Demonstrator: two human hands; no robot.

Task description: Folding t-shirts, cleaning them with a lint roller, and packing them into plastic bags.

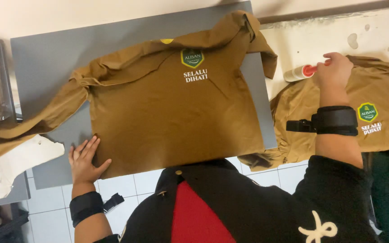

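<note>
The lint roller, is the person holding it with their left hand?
No, the right hand grips the lint roller, while the left hand lies flat on the brown shirt.

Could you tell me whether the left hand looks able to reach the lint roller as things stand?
Probably not easily: the left hand rests at the brown shirt's lower left corner, while the lint roller lies far across, already gripped by the right hand.

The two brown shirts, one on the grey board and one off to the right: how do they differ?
The brown shirt on the grey board lies spread flat and smooth over the grey board, while the brown shirt on the right lies rumpled on the white surface. The left hand rests flat at the first shirt's corner; the right hand holds a white lint roller over the second. Both carry a green badge with white lettering.
</note>
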